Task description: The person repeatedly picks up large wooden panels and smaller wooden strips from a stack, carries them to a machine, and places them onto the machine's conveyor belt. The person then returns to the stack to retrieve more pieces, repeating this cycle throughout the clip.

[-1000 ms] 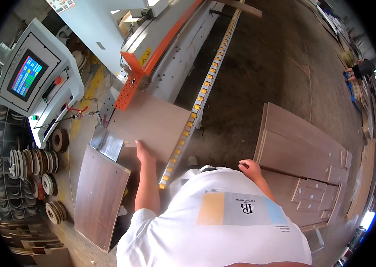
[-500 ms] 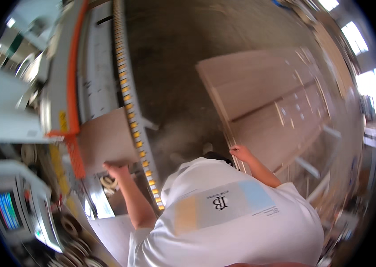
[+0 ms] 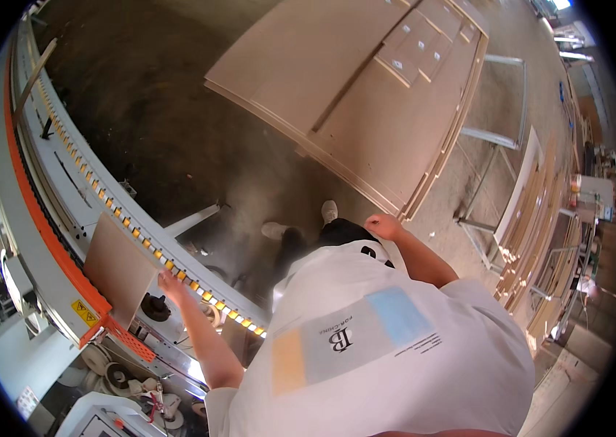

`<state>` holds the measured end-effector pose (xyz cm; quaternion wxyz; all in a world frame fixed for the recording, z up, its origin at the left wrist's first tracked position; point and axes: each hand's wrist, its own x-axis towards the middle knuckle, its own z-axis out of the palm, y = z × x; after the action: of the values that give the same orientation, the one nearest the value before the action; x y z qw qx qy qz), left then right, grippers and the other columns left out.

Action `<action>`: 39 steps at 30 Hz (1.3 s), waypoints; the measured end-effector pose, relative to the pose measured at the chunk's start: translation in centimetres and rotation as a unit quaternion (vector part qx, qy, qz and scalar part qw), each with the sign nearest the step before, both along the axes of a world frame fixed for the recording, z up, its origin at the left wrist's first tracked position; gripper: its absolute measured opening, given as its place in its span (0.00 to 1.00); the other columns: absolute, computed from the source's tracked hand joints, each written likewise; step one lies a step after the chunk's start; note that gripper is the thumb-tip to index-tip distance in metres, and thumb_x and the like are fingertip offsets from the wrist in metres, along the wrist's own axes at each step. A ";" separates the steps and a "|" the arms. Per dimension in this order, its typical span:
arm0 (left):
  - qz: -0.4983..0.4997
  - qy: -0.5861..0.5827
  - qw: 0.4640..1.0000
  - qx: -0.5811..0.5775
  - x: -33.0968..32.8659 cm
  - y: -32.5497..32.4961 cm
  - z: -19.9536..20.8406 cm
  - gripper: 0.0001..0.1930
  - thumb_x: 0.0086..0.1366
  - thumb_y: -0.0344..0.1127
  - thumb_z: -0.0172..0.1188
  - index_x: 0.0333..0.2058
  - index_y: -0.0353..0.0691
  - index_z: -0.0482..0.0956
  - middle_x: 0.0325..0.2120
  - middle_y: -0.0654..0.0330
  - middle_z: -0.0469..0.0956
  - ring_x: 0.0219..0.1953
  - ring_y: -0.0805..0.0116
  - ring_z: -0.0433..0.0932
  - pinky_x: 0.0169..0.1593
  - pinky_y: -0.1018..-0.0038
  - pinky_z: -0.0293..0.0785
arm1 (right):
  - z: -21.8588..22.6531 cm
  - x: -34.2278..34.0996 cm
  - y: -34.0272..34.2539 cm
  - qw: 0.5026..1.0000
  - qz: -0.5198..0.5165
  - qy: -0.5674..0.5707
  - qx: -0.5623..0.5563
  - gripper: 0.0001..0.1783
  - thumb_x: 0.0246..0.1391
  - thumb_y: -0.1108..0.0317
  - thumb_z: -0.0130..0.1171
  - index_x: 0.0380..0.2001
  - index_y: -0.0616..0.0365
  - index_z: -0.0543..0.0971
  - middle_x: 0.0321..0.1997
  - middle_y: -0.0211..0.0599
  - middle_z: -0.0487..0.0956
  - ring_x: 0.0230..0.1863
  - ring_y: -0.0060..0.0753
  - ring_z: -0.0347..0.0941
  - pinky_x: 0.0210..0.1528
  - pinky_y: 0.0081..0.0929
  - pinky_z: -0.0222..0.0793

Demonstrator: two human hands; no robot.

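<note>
The panel has advanced along the machine, so it lies mostly past the orange guard. Left hand at its corner, grip unclear; right hand, loosely closed, near the boards.

Yellow warning signs stand on the orange-edged machine, a dark lettered emblem on the white T-shirt, unreadable white labels on stacked brown panels.

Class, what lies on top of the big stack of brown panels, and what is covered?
On the stack of brown panels lie several smaller panels bearing white labels. Whatever lies directly beneath them is covered.
</note>
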<state>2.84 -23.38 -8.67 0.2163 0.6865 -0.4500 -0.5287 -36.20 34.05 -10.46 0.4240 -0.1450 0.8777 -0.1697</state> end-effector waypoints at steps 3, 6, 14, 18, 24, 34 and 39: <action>-0.206 -0.370 0.879 -0.218 -3.7 4.9 -1.1 0.41 0.69 0.59 0.58 0.70 0.40 0.56 0.68 0.52 0.64 0.64 0.49 0.70 0.61 0.53 0.72 | -3.8 -0.3 3.9 0.998 -0.002 0.029 0.046 0.16 0.57 0.50 0.60 0.40 0.45 0.88 0.41 0.40 0.87 0.45 0.44 0.84 0.48 0.38 0.78; -0.191 -0.440 0.852 -0.209 -6.4 7.4 1.1 0.44 0.67 0.56 0.62 0.71 0.39 0.53 0.69 0.48 0.61 0.65 0.45 0.69 0.62 0.51 0.72 | -6.3 -1.5 5.6 0.995 -0.011 0.025 0.091 0.16 0.55 0.50 0.59 0.38 0.45 0.87 0.40 0.42 0.86 0.44 0.46 0.83 0.46 0.41 0.78; -0.216 -0.560 0.755 -0.262 -5.0 5.9 -1.4 0.44 0.66 0.52 0.65 0.70 0.33 0.54 0.66 0.43 0.66 0.63 0.44 0.72 0.62 0.56 0.73 | -19.3 -10.0 7.8 0.983 -0.140 0.013 0.115 0.32 0.52 0.49 0.66 0.57 0.53 0.79 0.54 0.47 0.82 0.57 0.53 0.77 0.60 0.48 0.72; -0.208 -0.572 0.751 -0.254 -7.1 6.4 -0.9 0.44 0.67 0.53 0.63 0.71 0.35 0.54 0.66 0.44 0.67 0.63 0.44 0.72 0.62 0.56 0.72 | -24.3 -12.8 6.8 0.982 -0.138 0.092 0.087 0.39 0.51 0.51 0.68 0.63 0.56 0.72 0.63 0.49 0.74 0.63 0.55 0.71 0.63 0.47 0.70; -0.193 -0.600 0.734 -0.252 -7.0 6.6 -1.3 0.43 0.67 0.54 0.61 0.72 0.39 0.55 0.68 0.48 0.66 0.64 0.45 0.72 0.63 0.55 0.72 | -26.5 -12.5 4.0 0.958 -0.159 0.209 0.116 0.37 0.47 0.60 0.73 0.61 0.51 0.70 0.60 0.41 0.72 0.62 0.48 0.69 0.63 0.46 0.71; -0.194 -0.592 0.738 -0.260 -6.5 6.3 -1.3 0.43 0.67 0.56 0.61 0.72 0.40 0.55 0.69 0.49 0.64 0.66 0.46 0.70 0.64 0.53 0.70 | -26.2 -10.0 4.4 0.961 -0.083 0.187 0.187 0.33 0.44 0.57 0.76 0.54 0.47 0.73 0.55 0.34 0.74 0.60 0.46 0.71 0.56 0.47 0.74; -0.196 -0.583 0.745 -0.259 -7.1 6.6 -1.1 0.44 0.66 0.54 0.63 0.71 0.37 0.55 0.69 0.46 0.64 0.67 0.45 0.68 0.65 0.53 0.69 | -27.7 -5.1 5.7 0.976 -0.078 0.172 0.112 0.32 0.44 0.60 0.76 0.52 0.48 0.73 0.55 0.36 0.74 0.59 0.48 0.72 0.52 0.50 0.75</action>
<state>-4.23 -16.80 -9.77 -0.0269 0.6756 -0.7324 0.0800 -41.29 39.70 -38.12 0.2658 -0.0546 0.9595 -0.0751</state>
